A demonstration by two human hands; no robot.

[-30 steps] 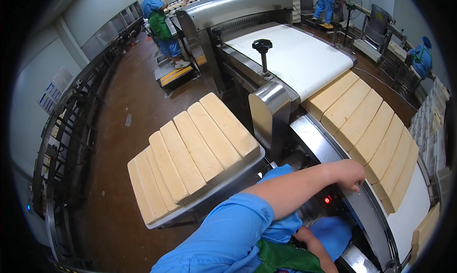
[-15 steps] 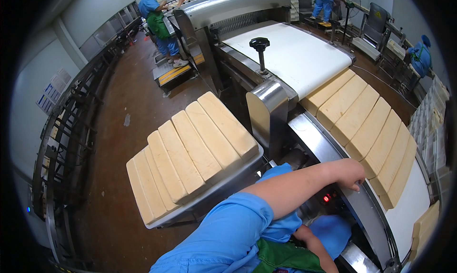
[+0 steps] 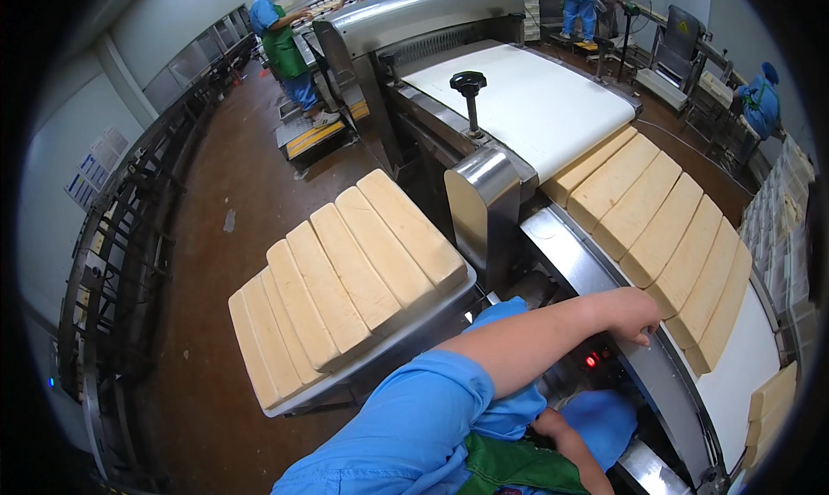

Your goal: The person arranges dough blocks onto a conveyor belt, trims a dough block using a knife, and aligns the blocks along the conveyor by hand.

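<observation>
My left hand (image 3: 636, 316) is at the metal side rail (image 3: 596, 275) of the curved conveyor. Its fingers are curled in and nothing shows in them. Just beyond it, a row of long cream-coloured blocks (image 3: 661, 210) lies side by side on the white belt. Low in front of my green apron (image 3: 518, 465) is my right hand (image 3: 547, 422), its fingers mostly hidden. To the left, several similar cream-coloured blocks (image 3: 345, 279) lean against one another on a pale tray (image 3: 298, 402).
A wide white belt (image 3: 527, 98) leads into a steel machine (image 3: 423, 12), with a black knob (image 3: 468, 83) beside it. More blocks (image 3: 771, 409) are at the right edge. A person (image 3: 281, 42) stands on a step at back left; other people work farther off.
The row of blocks on the conveyor has slid a little toward the wide belt and the machine. A person at back left has shifted posture. My hands stay where they were.
</observation>
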